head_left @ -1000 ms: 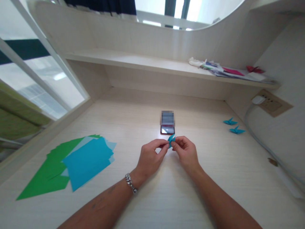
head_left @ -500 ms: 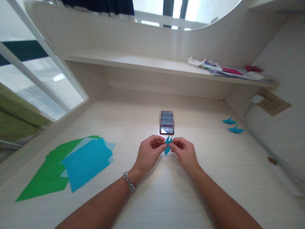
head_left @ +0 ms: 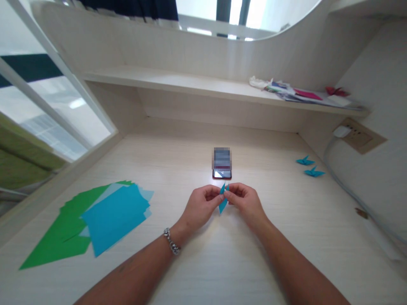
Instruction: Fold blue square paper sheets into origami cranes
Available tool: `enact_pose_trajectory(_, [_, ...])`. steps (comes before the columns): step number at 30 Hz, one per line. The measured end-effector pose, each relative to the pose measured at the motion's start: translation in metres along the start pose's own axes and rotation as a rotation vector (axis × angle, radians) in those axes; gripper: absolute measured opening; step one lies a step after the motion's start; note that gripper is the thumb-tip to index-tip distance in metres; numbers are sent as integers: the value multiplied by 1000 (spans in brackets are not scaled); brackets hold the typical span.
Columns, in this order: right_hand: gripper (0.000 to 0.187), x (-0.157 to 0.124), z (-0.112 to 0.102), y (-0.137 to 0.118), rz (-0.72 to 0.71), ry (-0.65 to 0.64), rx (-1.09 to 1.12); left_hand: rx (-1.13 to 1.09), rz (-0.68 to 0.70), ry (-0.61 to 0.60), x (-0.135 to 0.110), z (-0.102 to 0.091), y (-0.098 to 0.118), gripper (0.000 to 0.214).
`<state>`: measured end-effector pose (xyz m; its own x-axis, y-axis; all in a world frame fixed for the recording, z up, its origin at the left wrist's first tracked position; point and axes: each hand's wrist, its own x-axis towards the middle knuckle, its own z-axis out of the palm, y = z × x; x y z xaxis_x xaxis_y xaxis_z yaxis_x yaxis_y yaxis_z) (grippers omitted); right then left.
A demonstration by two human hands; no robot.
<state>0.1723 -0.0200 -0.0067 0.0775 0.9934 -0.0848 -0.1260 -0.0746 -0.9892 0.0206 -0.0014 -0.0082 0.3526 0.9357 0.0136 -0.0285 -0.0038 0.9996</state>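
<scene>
**Both hands pinch a small blue paper fold above the worktop**

At the centre of the frame, the left hand (head_left: 203,204) and the right hand (head_left: 247,204) meet fingertip to fingertip. Each is closed on the folded blue paper (head_left: 222,205), left thumb and forefinger on its left edge and right thumb and forefinger on its right edge. The fold is narrow and pointed. Its upper tips show between the fingers and its lower point hangs down towards the pale wooden worktop (head_left: 222,267); whether it touches the surface cannot be told. A chain bracelet (head_left: 171,247) sits on the left wrist.

Just beyond the hands, a phone (head_left: 221,174) lies flat on the worktop with its screen lit, the upper part blurred out.

In the lower left of the frame, a loose pile of blue paper sheets (head_left: 116,217) overlaps a spread of green paper sheets (head_left: 60,239).

At the right, well apart from the hands, two finished blue paper cranes (head_left: 305,161) (head_left: 314,172) stand near each other by the side wall. Above them a white plug (head_left: 341,132) sits in a wall socket (head_left: 361,137), and its grey cable (head_left: 348,190) runs down along the wall.

A shelf (head_left: 178,82) crosses the upper part of the frame, with a pile of coloured papers (head_left: 302,95) and a red paper fold (head_left: 337,90) at its right end.
</scene>
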Motion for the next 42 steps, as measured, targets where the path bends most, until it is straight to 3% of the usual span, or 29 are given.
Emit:
enact_pose_trajectory(22, [20, -1, -1, -1, -18, 68, 24, -33, -74, -33, -2, 2, 0, 14])
enact_pose_trajectory(29, [24, 0, -6, -2, 18, -1, 64, -20, -101, -80, -2, 1, -1, 15])
enact_pose_trajectory(42, [22, 0, -11, -2, 19, 27, 16, -26, -132, -102, -2, 2, 2, 13])
